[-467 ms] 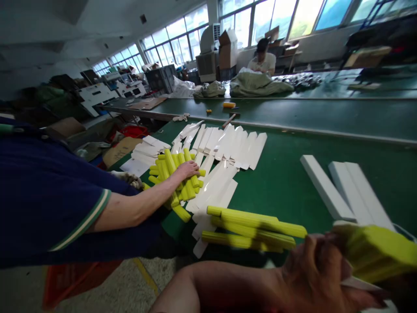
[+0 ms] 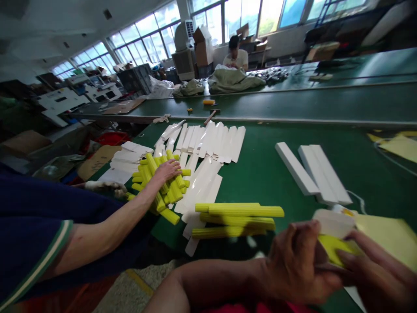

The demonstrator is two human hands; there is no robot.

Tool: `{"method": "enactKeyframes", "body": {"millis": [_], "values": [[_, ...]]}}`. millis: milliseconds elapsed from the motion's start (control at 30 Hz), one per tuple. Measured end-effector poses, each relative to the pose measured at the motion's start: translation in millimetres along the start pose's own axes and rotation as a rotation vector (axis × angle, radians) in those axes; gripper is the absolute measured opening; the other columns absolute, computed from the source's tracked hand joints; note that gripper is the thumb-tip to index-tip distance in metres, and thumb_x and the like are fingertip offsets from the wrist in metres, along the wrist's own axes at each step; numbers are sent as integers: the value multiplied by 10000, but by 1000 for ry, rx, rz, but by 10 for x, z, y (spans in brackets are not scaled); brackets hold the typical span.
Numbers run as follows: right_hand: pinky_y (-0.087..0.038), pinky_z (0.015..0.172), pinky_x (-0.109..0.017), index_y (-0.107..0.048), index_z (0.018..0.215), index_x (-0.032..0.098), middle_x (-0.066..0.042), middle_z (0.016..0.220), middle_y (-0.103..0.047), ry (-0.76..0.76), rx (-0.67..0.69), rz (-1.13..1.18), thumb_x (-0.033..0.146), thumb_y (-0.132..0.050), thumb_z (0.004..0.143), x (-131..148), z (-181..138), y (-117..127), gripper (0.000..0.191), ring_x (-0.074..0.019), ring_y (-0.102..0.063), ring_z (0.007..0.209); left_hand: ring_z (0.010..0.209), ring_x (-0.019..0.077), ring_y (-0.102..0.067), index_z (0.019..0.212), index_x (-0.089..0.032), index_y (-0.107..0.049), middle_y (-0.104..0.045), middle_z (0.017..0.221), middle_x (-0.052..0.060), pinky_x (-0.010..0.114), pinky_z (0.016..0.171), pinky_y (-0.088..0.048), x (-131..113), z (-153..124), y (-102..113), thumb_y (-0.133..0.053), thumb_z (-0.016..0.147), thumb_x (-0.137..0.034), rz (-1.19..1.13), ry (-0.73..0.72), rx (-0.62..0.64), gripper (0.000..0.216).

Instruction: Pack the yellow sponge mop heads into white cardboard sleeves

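The yellow piece (image 2: 337, 248) sits between your two hands at the mouth of the white carton (image 2: 334, 222). Your left hand (image 2: 299, 263) is closed around the carton, and your right hand (image 2: 379, 267) grips the yellow piece, thumb on top; its other fingers are blurred. Just left of your hands, yellow sticks (image 2: 239, 211) lie on the green table (image 2: 260, 174). Beyond your hands lie three white boxes (image 2: 297, 168), two of them touching. Farther left, a co-worker's hand (image 2: 167, 169) rests on a yellow heap (image 2: 151, 167) beside flat white cartons (image 2: 202, 182).
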State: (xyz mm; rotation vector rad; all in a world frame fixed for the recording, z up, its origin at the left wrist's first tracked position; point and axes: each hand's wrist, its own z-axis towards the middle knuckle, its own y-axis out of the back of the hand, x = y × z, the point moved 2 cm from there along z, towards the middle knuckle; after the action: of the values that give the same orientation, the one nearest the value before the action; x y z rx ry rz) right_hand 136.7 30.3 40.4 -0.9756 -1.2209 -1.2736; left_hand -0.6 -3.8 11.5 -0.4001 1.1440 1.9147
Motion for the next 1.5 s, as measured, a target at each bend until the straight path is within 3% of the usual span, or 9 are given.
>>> {"method": "enactKeyframes", "body": {"millis": [167, 367, 633, 800, 900, 1000, 1233, 1333, 1500], "values": [[-616, 691, -428, -689, 1050, 290, -98, 1003, -741, -274, -125, 340, 354, -772, 681, 46, -134, -65, 384, -342, -712, 899, 1288, 345, -531, 1547, -66, -231, -525, 1405, 249, 484, 1082, -444, -48, 10, 164, -482, 925, -594, -432, -20, 40, 853], [-603, 618, -431, -689, 1017, 254, -113, 903, -746, -110, -173, 522, 757, -567, 781, 48, -152, -175, 568, -332, -718, 817, 1001, 207, -612, 1384, -135, -510, -646, 1133, 121, 331, 921, -505, -200, 261, 186, -448, 977, -520, -941, 470, 31, 564], [-573, 688, -360, -627, 1115, 240, -62, 1001, -734, -132, -51, 437, 460, -585, 885, 78, -39, -240, 321, -260, -695, 824, 1072, 226, -632, 1342, -153, -523, -664, 1186, 108, 344, 953, -484, -215, 435, 108, -616, 832, -261, -1430, 640, 70, 530], [-530, 758, -318, -630, 1039, 262, -21, 1008, -703, 24, -159, 287, 319, -618, 859, 179, 48, -271, 190, -227, -653, 888, 1037, 197, -605, 1291, -175, -527, -634, 1162, 90, 344, 960, -467, -198, 402, 117, -463, 930, -236, -1067, 530, -17, 371], [-507, 732, -298, -646, 859, 250, -10, 908, -675, 122, -289, 165, 263, -641, 814, 190, 130, -285, 47, -212, -617, 848, 1075, 216, -546, 1137, -178, -610, -582, 1136, 100, 374, 984, -443, -160, 378, 138, -380, 1002, -323, -640, 282, -146, 304], [-504, 684, -299, -643, 795, 241, -20, 882, -661, 128, -319, 220, 266, -600, 818, 151, 210, -316, 55, -211, -605, 803, 1121, 258, -519, 1244, -159, -569, -542, 1185, 142, 440, 979, -462, -97, 385, 147, -286, 1015, -449, -471, 43, -189, 465], [-539, 879, -393, -656, 1188, 225, -86, 1164, -680, 212, -79, 383, 327, -515, 839, -17, 199, -272, 389, -290, -637, 1068, 1075, 252, -592, 1352, -136, -508, -611, 1182, 169, 439, 903, -538, 89, 514, 278, -418, 986, -283, -124, -156, -175, 405], [-521, 962, -432, -494, 1383, 219, -113, 1332, -608, 232, 15, 96, 320, -608, 808, -120, 142, -286, 595, -312, -615, 1156, 1044, 231, -626, 1367, -109, -507, -641, 1163, 172, 387, 887, -558, 138, 567, 369, -445, 990, -275, -60, -152, -171, 417], [-568, 904, -439, -382, 1410, 194, -166, 1290, -610, 343, -131, -327, 308, -664, 816, -201, 127, -382, 667, -307, -654, 1098, 1015, 203, -645, 1315, -149, -591, -674, 1125, 139, 359, 901, -562, 99, 643, 487, -437, 1001, -270, -37, -154, -57, 370]]}}
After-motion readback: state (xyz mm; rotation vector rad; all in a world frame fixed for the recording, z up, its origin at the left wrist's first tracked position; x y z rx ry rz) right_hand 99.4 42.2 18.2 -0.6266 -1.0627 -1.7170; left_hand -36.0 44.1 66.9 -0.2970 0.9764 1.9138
